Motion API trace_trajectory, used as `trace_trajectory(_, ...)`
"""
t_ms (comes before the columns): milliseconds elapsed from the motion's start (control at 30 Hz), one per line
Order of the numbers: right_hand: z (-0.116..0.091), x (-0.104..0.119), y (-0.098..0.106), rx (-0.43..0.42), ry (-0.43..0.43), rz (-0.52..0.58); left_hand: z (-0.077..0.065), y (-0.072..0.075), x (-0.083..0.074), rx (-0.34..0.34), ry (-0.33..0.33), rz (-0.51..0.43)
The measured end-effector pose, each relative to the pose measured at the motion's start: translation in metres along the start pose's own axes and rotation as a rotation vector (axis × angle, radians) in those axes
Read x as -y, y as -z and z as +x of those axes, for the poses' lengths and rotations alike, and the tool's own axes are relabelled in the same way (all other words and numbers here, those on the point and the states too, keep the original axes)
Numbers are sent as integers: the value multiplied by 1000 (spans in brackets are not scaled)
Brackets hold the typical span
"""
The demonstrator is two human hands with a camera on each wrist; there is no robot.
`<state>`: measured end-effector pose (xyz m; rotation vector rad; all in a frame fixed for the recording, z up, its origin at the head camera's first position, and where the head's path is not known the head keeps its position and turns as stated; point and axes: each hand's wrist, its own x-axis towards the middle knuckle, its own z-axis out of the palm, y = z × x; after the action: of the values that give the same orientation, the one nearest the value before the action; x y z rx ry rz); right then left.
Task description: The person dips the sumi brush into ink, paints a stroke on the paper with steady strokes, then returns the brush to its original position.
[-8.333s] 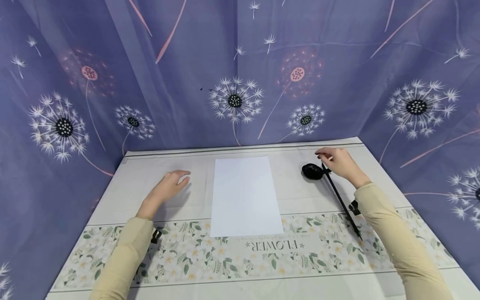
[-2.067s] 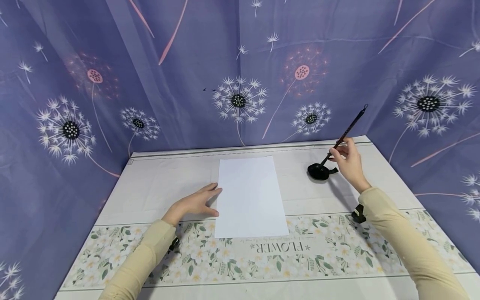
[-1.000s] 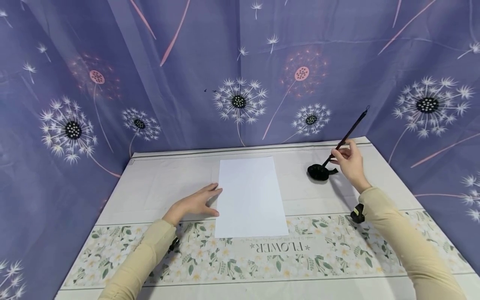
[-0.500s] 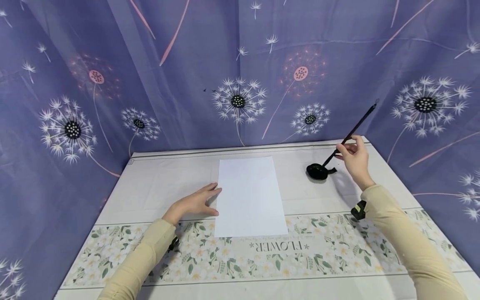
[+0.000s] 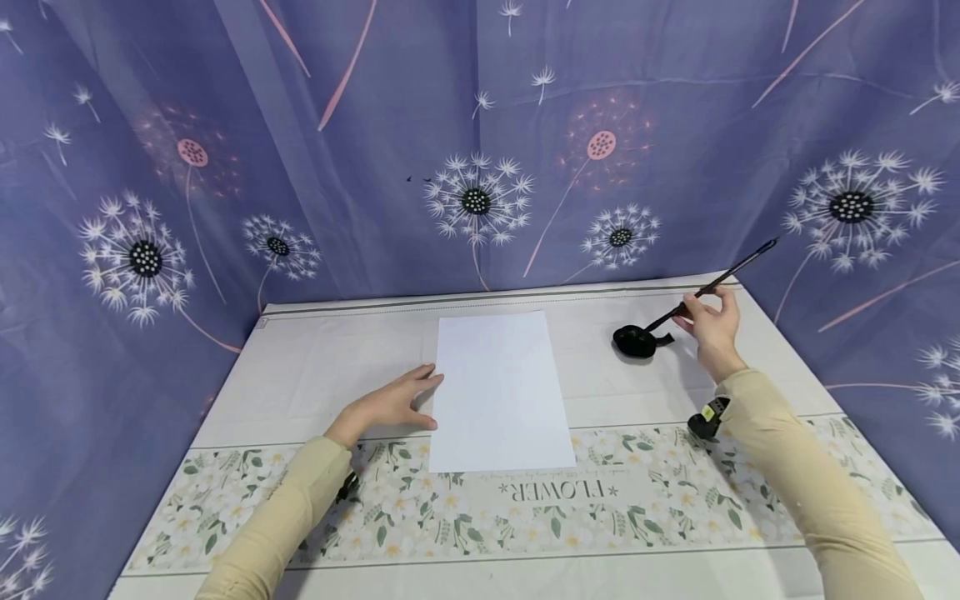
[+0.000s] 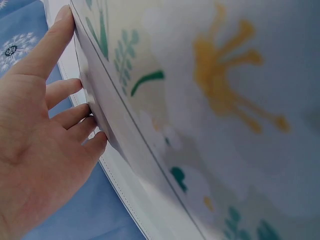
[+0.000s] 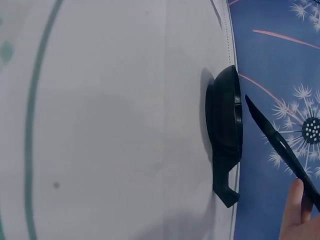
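Observation:
My right hand (image 5: 716, 333) pinches a dark writing brush (image 5: 738, 268) by its shaft, which slants up to the right. The brush's tip end reaches to a small black ink dish (image 5: 634, 342) with a short handle. In the right wrist view, the pointed tip of the brush (image 7: 274, 136) is close over the open side of the dish (image 7: 223, 117). My left hand (image 5: 390, 406) lies at the left edge of a blank white sheet of paper (image 5: 498, 392), fingers spread, fingertips right at the edge. The left wrist view shows that hand (image 6: 45, 130) with its fingers extended.
A white tablecloth (image 5: 337, 350) with a floral band (image 5: 390, 533) and upside-down lettering covers the table. Blue curtains (image 5: 360, 233) with dandelion prints enclose the back and both sides. A black wrist device (image 5: 707, 419) sits under the right sleeve.
Earlier, the brush lay across the dish and my left hand was off the paper. The brush has since been lifted; just now it tilts lower to the right. The left hand stays by the paper.

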<state>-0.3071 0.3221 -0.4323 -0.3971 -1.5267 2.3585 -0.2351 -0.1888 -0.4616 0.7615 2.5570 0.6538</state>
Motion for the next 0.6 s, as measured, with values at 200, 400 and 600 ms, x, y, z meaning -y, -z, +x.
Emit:
trace_trajectory(200,2,1,8,-34,-125,102,1,0,-1,3,5,-6)
trace_trajectory(400,2,2,12,-72,-173,116,1,0,0,1,2,-8)
trace_trajectory(600,2,1,14,-81,-153,94,1,-1,2,3,7,-1)
